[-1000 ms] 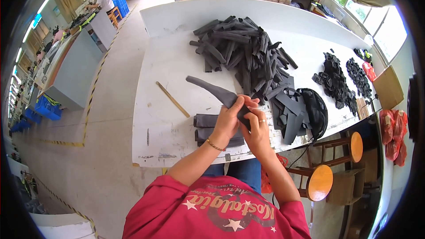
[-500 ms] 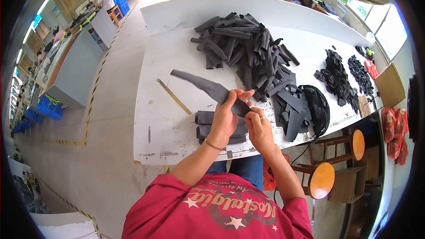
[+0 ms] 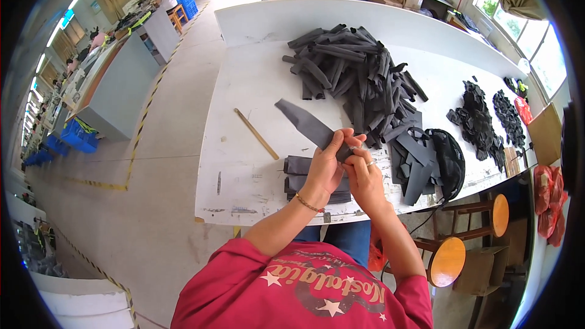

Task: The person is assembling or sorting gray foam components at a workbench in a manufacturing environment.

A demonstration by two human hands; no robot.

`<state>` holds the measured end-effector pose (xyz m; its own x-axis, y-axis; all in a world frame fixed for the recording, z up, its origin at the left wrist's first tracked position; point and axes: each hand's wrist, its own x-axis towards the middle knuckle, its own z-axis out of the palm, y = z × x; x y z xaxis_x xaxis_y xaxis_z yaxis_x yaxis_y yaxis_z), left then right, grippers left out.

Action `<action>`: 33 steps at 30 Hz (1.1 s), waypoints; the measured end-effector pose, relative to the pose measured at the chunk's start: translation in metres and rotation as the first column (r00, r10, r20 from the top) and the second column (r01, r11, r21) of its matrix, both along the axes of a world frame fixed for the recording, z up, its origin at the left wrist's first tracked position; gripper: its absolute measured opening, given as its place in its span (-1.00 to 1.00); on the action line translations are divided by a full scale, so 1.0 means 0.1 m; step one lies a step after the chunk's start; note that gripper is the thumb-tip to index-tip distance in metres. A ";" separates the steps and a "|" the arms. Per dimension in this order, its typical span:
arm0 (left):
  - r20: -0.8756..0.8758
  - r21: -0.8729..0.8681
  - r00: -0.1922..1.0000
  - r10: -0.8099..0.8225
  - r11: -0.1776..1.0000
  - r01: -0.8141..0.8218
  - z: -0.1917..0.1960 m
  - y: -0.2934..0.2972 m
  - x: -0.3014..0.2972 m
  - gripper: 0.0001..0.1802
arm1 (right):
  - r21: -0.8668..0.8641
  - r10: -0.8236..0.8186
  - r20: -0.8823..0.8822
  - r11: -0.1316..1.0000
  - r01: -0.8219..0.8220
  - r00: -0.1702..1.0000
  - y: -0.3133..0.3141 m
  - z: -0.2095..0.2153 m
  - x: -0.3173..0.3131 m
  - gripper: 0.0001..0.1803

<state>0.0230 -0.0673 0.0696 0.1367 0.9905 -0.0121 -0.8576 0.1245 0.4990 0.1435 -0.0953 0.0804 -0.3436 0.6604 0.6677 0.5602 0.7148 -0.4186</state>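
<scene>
Both hands have lifted a touch, and the grey strip [image 3: 308,126] now sticks out further up and to the left than half a second ago, its free end tilted over the bare table [image 3: 244,85]. Left hand [image 3: 326,167] grips the near end of that strip, thumb and fingers wrapped over it, while the right hand [image 3: 364,173] pinches the same end from the right side, a ring showing on one finger. Exactly what the fingertips are doing at that end I cannot tell; they cover it.

Just under the hands, at the near edge, sits a small stack of flat grey pieces [image 3: 298,178]. Far side, a big heap of dark rolled strips [image 3: 353,73]; to the right, a spread of flat cut pieces [image 3: 417,158]. A thin wooden stick [image 3: 256,133] lies alone on the left.

Looks like the working-the-end step, mid-way through a single piece. Next move, I'd judge, calls for a steady two-handed hold so the long free end doesn't flop.
</scene>
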 end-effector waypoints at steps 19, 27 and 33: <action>0.052 0.183 0.992 0.112 0.976 -0.120 0.33 0.02 -0.19 -0.69 | 0.246 0.128 0.132 0.956 -0.157 0.983 -0.05 0.17 0.20 -0.67; 0.084 0.188 0.989 0.124 0.972 -0.138 0.30 -0.05 -0.16 -0.66 | 0.230 0.140 0.119 0.959 -0.165 0.983 -0.04 0.21 0.20 -0.66; 0.120 0.176 0.987 0.103 0.977 -0.124 0.24 -0.02 -0.16 -0.65 | 0.212 0.127 0.137 0.965 -0.154 0.983 0.01 0.24 0.18 -0.68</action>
<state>0.0075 -0.0696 0.0940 0.0138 0.9837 0.1793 -0.9114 -0.0613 0.4068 0.1613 -0.0941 0.1041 -0.5092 0.4405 0.7394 0.4844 0.8568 -0.1768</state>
